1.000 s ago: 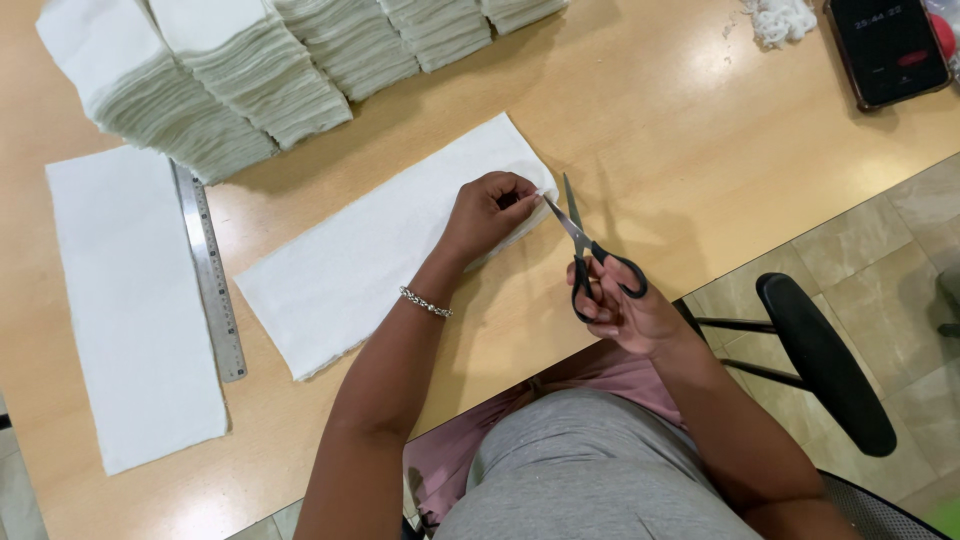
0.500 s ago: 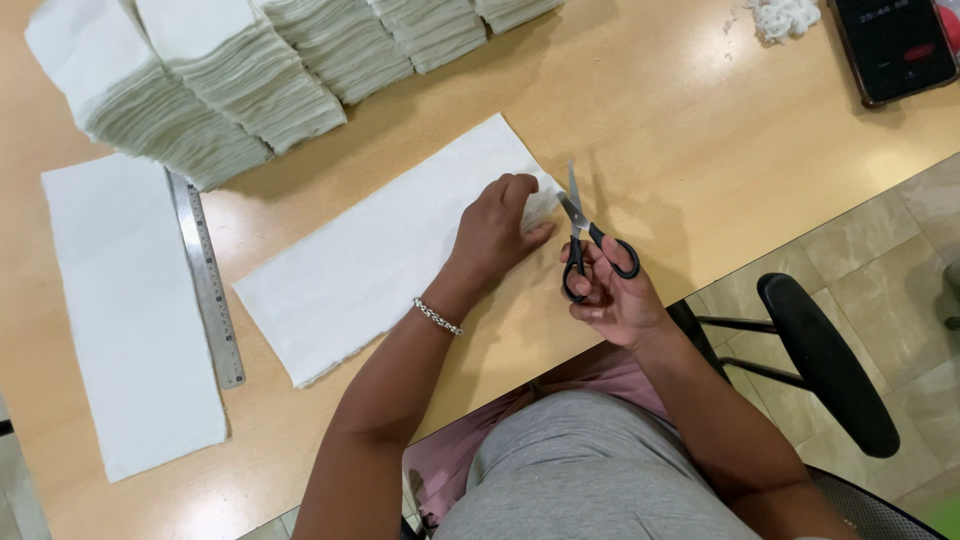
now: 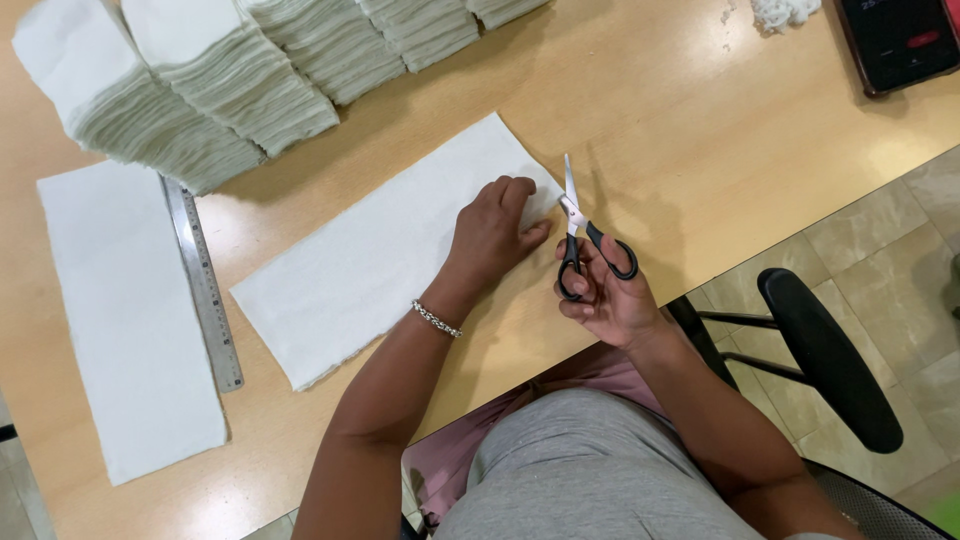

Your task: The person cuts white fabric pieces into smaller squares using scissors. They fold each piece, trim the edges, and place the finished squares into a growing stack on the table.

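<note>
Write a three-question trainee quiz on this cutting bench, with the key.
1. True or false: the right hand holds the black-handled scissors.
2. What does the left hand press on? A) the steel ruler B) the white cloth strip C) the stacks of cut pieces
3. Fill in: the ruler lies between the cloth strip and a second ____ strip.

Key: 1 true; 2 B; 3 white.
</note>
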